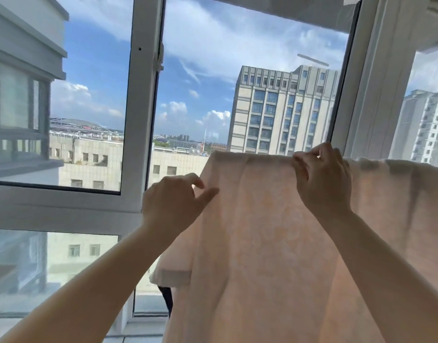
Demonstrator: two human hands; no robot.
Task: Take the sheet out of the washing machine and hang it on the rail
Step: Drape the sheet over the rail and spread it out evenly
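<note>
Pale pink fabric with a faint orange pattern fills the lower right of your view: this is the sheet (262, 243), draped over a horizontal line that runs from the centre to the right edge, with its top fold at that line and the cloth hanging down toward you. The rail itself is covered by the fold, so you cannot see it directly. Your right hand (321, 179) sits at the top fold, right of centre, its grip closed in a pinch on the upper edge of the sheet, fingers curled over the far side. Your left hand (173, 206) is lower and to the left, at the sheet's left edge; the fingers are loosely spread, with the thumb and forefinger extended and touching the cloth, and whether that grip actually holds the edge cannot be told. A thicker white hem band (174, 277) shows at the lower left of the hanging cloth, with a dark item (167, 300) partly visible just below it. Behind the sheet stands a white window frame (138, 95), with glass panes to the left and right. Beyond the glass, far off, are a tall grey building (282, 112), lower roofs and a blue sky with clouds.
</note>
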